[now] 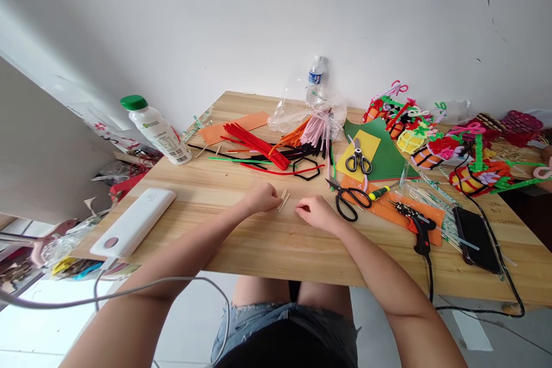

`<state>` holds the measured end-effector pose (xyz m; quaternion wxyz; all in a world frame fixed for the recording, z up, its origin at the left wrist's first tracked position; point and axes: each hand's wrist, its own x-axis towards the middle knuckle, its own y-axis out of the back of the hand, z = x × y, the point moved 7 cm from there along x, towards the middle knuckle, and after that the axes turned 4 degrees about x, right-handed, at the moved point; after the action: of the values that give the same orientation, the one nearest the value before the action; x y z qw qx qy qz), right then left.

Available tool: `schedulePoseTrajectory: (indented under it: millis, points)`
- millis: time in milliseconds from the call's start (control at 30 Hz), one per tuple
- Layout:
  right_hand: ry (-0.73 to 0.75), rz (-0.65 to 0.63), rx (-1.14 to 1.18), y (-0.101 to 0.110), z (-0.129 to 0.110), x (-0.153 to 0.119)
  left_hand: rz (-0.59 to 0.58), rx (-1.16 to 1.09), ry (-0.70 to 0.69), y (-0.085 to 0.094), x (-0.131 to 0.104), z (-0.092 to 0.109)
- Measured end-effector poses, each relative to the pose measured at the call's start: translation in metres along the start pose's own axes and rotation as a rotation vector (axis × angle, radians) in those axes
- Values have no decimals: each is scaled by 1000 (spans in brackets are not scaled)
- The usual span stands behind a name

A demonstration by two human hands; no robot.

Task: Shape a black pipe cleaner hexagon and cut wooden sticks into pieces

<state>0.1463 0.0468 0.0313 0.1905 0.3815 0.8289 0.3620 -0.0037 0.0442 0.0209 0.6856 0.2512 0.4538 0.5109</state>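
Note:
Several short wooden sticks (283, 200) lie side by side on the wooden table, between my two hands. My left hand (262, 198) is closed, its fingertips right at the left side of these sticks; whether it pinches one is too small to tell. Just right of the sticks, my right hand (317, 211) rests low over the tabletop with curled fingers and thumb drawn together. Anything inside that pinch is hidden. Beyond the right hand lie black-handled scissors (351, 198), spread apart, and a smaller pair of scissors (359, 162) on yellow sheet material (373, 144).
Red pipe cleaners (259, 146) and pink ones (319, 128) lie behind my hands. At right are a glue gun (420, 227), a phone (476, 238) and decorated small baskets (437, 152). A white bottle (157, 129) and power bank (133, 221) stand left; a cable (172, 280) crosses my left arm.

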Motion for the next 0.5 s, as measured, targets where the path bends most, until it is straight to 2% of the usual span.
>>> schedulePoseTrajectory:
  millis: [133,333,500]
  points:
    - [-7,-8,6,1,0,0,-53,-56,8,-1,5,5]
    - [-13,-15,40,-1,3,0,-22,182,-31,1,2,25]
    - [-63,16,108,2,5,0,72,193,-83,-7,-5,37]
